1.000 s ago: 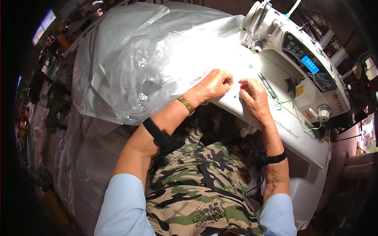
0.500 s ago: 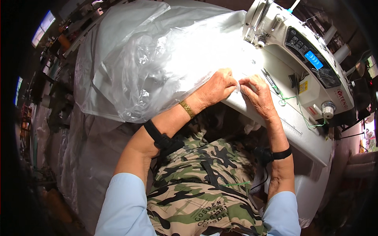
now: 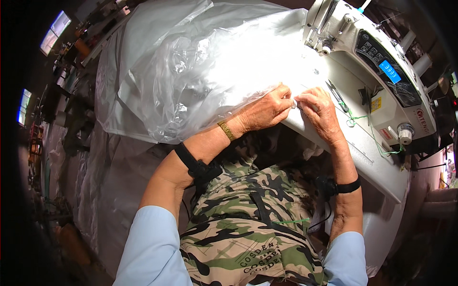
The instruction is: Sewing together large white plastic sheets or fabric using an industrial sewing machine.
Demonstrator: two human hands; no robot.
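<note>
A big sheet of clear, crinkled plastic film (image 3: 200, 71) covers the white sewing table (image 3: 372, 162) and hangs off its left side. My left hand (image 3: 267, 110) pinches the film's near edge at the table's front. My right hand (image 3: 318, 110) pinches the same edge right beside it, fingertips almost touching. Both hands sit a little in front of the white sewing machine (image 3: 362, 52), short of its needle area (image 3: 324, 45).
The machine has a dark control panel with a blue display (image 3: 390, 71). Small scissors (image 3: 336, 94) and green thread (image 3: 367, 128) lie on the table right of my hands. More pale plastic (image 3: 95, 181) drapes down at the left. My lap is in camouflage cloth (image 3: 248, 214).
Both hands have stayed together on the film's edge, working it slightly; the view has shifted a little. No hold has been let go.
</note>
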